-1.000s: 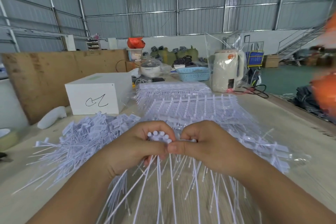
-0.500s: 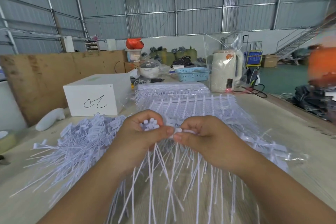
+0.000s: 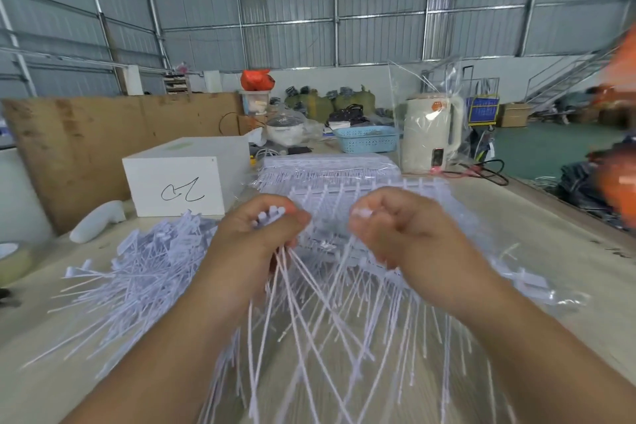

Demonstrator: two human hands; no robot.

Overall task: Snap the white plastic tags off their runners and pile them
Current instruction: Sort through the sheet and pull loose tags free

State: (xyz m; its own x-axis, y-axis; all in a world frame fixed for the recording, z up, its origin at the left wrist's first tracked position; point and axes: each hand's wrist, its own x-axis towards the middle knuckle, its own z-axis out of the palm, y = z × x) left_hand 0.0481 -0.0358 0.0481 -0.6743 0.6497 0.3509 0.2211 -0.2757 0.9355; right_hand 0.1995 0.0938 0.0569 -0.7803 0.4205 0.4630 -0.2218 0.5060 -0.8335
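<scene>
While both hands hover apart above the pale wooden counter [image 3: 537, 224], the left hand [image 3: 256, 237] has its grip clamped on a bundle of white tags [image 3: 272, 215], their blunt heads poking out above the fingers and their thin tails fanning down toward the camera. The right hand [image 3: 404, 229] has its grip pinched on a small white piece [image 3: 361, 213], which is blurred, so whether it is a tag or a bit of runner I cannot tell. Behind the hands lie the runners [image 3: 347, 189], comb-like white strips in clear wrapping, with a thicker stack of them [image 3: 327, 165] farther back. Left of the left hand spreads the pile of loose tags [image 3: 144, 262], lying flat on the counter. Behind that pile stands a white box [image 3: 187, 175] with a black scribble on its front, and a white handle-shaped object [image 3: 98, 224] lies just left of the box. Behind the runner stack sit a blue basket [image 3: 366, 138] and a cream kettle [image 3: 432, 132] under a clear bag. A plywood sheet [image 3: 89, 144] leans behind the box, and the room is a large shed with grey corrugated metal walls [image 3: 292, 10] and a green floor [image 3: 537, 148] right of the counter.
</scene>
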